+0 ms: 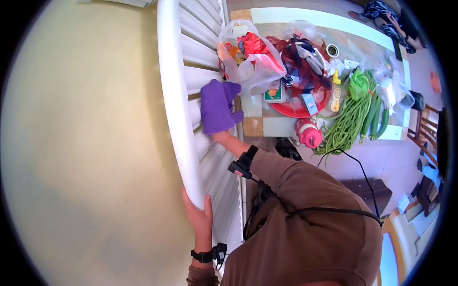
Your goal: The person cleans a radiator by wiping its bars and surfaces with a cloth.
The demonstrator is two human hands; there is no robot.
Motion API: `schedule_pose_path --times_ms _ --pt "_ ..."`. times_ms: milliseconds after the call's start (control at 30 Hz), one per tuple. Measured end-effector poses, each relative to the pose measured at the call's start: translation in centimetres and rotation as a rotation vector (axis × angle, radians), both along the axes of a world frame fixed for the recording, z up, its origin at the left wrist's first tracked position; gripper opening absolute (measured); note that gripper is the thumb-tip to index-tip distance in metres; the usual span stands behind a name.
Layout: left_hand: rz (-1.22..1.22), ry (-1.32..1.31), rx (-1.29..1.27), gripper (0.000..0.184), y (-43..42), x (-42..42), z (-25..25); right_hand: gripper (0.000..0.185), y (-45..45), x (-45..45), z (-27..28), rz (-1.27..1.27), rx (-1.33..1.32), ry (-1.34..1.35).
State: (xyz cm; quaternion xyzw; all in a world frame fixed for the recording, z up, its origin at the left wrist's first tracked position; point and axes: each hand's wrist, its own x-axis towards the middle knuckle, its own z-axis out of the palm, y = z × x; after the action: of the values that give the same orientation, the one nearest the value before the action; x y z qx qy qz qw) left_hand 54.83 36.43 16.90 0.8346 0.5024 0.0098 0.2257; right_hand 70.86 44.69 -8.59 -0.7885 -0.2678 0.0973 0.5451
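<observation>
1. Room bright, soft; source unclear.
2. Wall [95, 143] warm yellow, faint shadow by white rail [174, 105]; desk [279, 127] cooler.
3. Fisheye bowing, black corners, blue-fringed right rim.

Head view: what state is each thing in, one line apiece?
Left hand: bare, closed around the white rail
Right hand: gloved, over the slats; its grip is hidden
Purple glove: worn, finger parts spread
Plastic bag: open, filled
Red basin: heaped full
Pink bottle: lid on
Green beans: loose, partly over the table edge
Long green vegetables: whole, side by side
</observation>
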Motion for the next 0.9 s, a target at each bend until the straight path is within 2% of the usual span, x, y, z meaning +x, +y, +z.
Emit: schedule_pose_path --times_ms 133,167,200,267,333,400,433,500,600,633,700,767,900 --pt "0.041 0.024 -0.021 0.066 -0.3 -0.4 -0.3 0.035 1.8 3.1 -4.6 -0.169 -0.423 -0.407" --pt "0.039 0.045 -0.001 0.066 -0.4 -0.8 -0.4 0.024 1.7 5.8 -2.7 0.018 -0.621 -0.349" --pt "0.047 0.054 -0.002 0.066 -0.4 -1.1 -0.4 0.024 2.2 6.5 -3.6 0.030 -0.621 -0.343" --pt "0.027 0.077 0.016 0.067 -0.3 -1.3 -0.6 0.013 3.8 7.9 -6.1 0.222 -0.953 -0.301" --pt "0.019 0.078 0.016 0.067 -0.3 -1.0 -0.4 0.012 4.3 8.6 -7.4 0.253 -1.001 -0.238" --pt "0.010 0.079 0.010 0.066 -0.4 -0.8 -0.1 0.011 4.4 8.4 -7.8 0.166 -0.936 -0.244" --pt "0.008 0.081 0.008 0.066 -0.4 -0.7 0.0 0.011 4.2 8.0 -7.2 0.116 -0.948 -0.352" --pt "0.004 0.081 0.006 0.066 -0.2 -0.6 -0.1 0.010 2.8 7.5 -1.0 0.148 -1.268 -0.780" --pt "-0.006 0.092 0.029 0.065 -0.3 -0.7 -0.1 0.011 1.2 2.9 3.2 0.201 -0.336 -0.123" --pt "0.016 0.093 0.005 0.065 -0.3 -0.4 0.1 0.012 0.4 1.4 5.0 0.232 -0.192 -0.047" --pt "0.035 0.100 -0.025 0.065 -0.4 -0.3 0.3 0.014 -1.0 -0.8 8.1 0.272 0.027 0.063" --pt "0.013 0.059 0.025 0.068 -0.1 -0.3 -0.1 0.017 -1.6 -1.3 9.7 0.262 0.139 0.108" --pt "0.019 0.086 -0.004 0.069 -0.1 -0.2 -0.1 0.023 0.1 0.6 7.6 0.127 0.168 0.077"
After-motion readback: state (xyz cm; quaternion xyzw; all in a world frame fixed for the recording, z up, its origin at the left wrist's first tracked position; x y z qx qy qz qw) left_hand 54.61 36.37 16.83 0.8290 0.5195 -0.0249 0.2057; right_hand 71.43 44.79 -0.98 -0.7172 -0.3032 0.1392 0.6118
